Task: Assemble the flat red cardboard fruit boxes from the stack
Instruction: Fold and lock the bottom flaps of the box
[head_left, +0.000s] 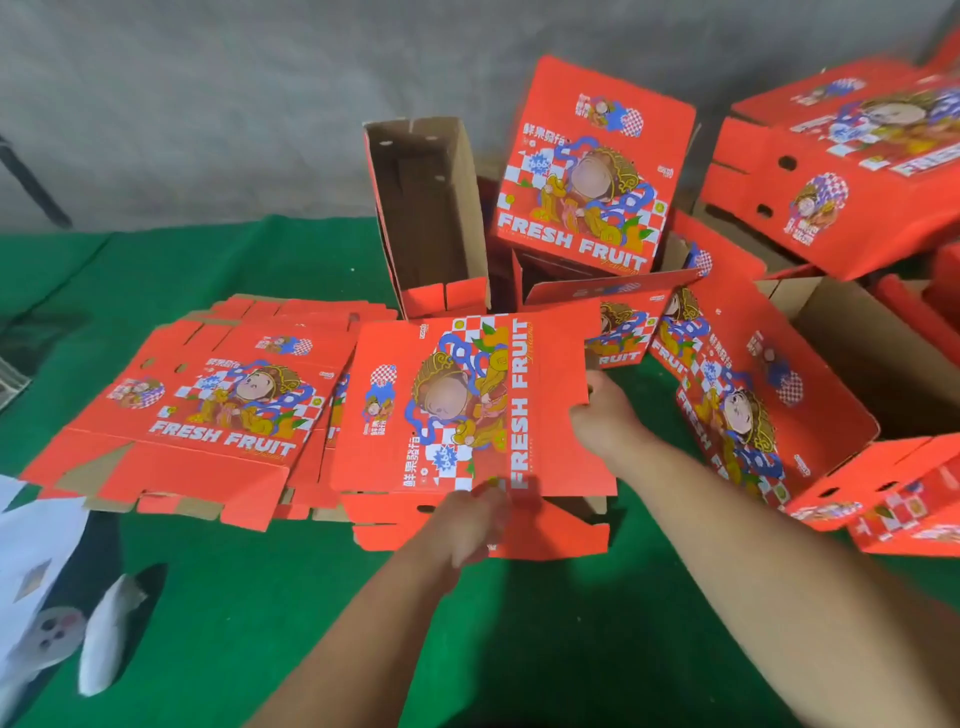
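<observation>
A red cardboard fruit box (467, 405) with "FRESH FRUIT" print sits in the middle on the green floor cover, its printed panel facing up. My left hand (467, 525) grips its near edge, blurred by motion. My right hand (605, 415) holds its right edge, fingers curled round the panel. To the left lies the stack of flat red boxes (208, 410), the top one printed side up.
Assembled boxes crowd the back and right: an upright open one (426, 208), a printed one (592, 171) beside it, another (841, 161) at far right, and an open one (753, 395) on its side. Green cloth (260, 597) covers the floor near me. White fabric (36, 571) lies at the lower left.
</observation>
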